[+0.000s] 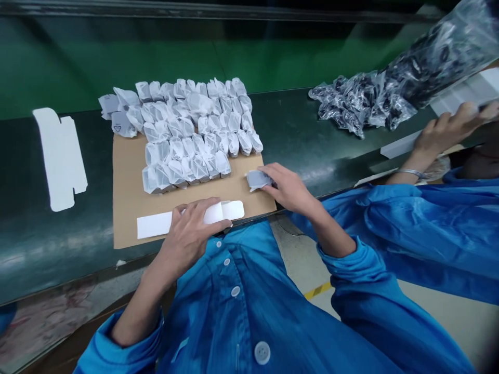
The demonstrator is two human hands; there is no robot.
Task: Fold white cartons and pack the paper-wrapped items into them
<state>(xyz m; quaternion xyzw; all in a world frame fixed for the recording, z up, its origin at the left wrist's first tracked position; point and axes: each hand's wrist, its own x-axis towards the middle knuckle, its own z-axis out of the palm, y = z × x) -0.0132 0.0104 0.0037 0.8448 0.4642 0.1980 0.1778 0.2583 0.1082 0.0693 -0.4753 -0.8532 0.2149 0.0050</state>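
On a cardboard sheet (127, 202), the left hand (191, 222) grips a slim white box (154, 225) between thumb and fingers, seemingly steadying it, while the right hand (287, 188) pinches a paper-wrapped piece (257, 179) beside similar wrapped rows (177, 174).

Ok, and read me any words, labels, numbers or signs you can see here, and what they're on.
No words, brands or numbers can be read.
One wrapped packet, toward the left among the others: a small triangular mark, too blurred to read.
White box under the left hand: no print visible.
Grey packet in the right hand: none I can make out.
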